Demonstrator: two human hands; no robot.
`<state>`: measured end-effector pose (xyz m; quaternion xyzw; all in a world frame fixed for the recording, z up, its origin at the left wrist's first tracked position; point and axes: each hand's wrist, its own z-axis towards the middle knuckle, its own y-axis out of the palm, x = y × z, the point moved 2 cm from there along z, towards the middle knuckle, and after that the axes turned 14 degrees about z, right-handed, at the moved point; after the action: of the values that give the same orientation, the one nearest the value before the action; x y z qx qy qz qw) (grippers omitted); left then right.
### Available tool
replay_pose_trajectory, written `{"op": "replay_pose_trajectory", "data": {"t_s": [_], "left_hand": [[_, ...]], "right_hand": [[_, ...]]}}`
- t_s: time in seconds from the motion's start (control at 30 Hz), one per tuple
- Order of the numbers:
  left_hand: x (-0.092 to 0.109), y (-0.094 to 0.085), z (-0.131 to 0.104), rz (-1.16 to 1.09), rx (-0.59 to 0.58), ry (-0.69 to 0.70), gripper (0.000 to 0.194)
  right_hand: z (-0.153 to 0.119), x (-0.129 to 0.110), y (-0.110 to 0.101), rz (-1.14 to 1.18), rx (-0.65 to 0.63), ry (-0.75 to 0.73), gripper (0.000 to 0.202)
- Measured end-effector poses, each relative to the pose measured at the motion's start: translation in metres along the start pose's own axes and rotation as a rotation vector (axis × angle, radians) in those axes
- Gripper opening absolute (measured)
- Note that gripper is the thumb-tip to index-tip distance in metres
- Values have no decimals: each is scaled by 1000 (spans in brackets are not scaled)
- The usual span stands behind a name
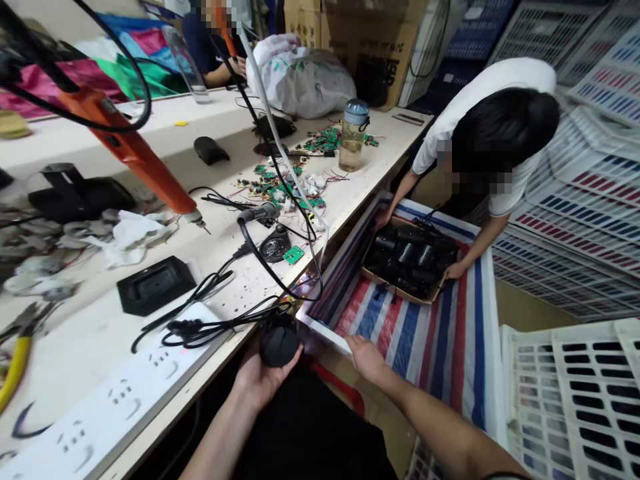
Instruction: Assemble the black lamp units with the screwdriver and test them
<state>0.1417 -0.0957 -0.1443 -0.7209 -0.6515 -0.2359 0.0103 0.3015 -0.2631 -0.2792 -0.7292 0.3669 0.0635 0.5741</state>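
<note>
My left hand (263, 373) is closed around a black rounded device (280, 345) just off the bench's front edge; its exact kind is unclear. My right hand (367, 357) grips the near rim of a white crate (325, 331), with fingers over the edge. Red, white and blue striped sheeting (367, 310) lines this crate. Inside it, a cardboard tray (400, 293) full of black cylindrical devices (413, 253) is held at both sides by a co-worker's hands (455, 270). Black cables (220, 327) lie on the bench by my left hand.
On the bench (220, 240) are a white power strip (120, 400), green circuit boards (295, 253), a black plastic housing (155, 283), pliers (20, 360) and a bottle (353, 143). An orange electric screwdriver (135, 153) hangs above. White crates (575, 373) stand at right.
</note>
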Motion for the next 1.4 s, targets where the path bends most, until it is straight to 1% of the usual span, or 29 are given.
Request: {"op": "replay_pose_trajectory", "data": {"t_s": [0.13,0.23,0.47,0.6,0.83,1.0,1.2,1.4], "left_hand": [[0,-6,-4,8,-23,9,40],[-1,-9,-6,-7,-37,30,42],[-2,-14,-5,-50,-65,28,43],[-2,-15,-4,-28,-39,27,43],[2,-15,-4,-67,-14,22,48],[2,-16,-4,-77,-17,20,48],[2,-17,-4,-78,-28,17,46],[2,-19,-5,-94,-45,22,47]], "right_hand": [[-1,-2,2,-8,27,35,25],[2,-3,1,-13,24,34,24],[3,0,2,-1,18,50,26],[2,2,3,13,12,65,26],[2,2,2,15,24,53,26],[5,4,5,19,27,45,28],[3,4,6,26,16,70,26],[2,-2,1,43,-2,98,26]]}}
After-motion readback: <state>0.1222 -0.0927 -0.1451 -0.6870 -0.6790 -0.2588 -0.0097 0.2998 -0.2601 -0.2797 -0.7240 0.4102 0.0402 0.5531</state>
